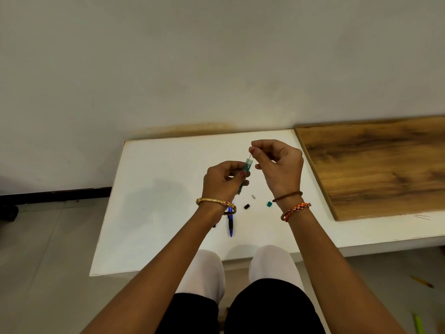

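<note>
My left hand (222,180) grips a slim translucent green lead case (246,168), tilted with its open end up and to the right. My right hand (277,165) pinches a thin pencil lead (250,157) between thumb and forefinger, its lower end at the case's mouth. Both hands hover above the white table (168,189).
On the table below my hands lie a blue pen (230,224), a small black cap (247,206), a tiny white piece (253,196) and a green cap (269,203). A wooden board (375,165) covers the table's right part. A wall stands behind.
</note>
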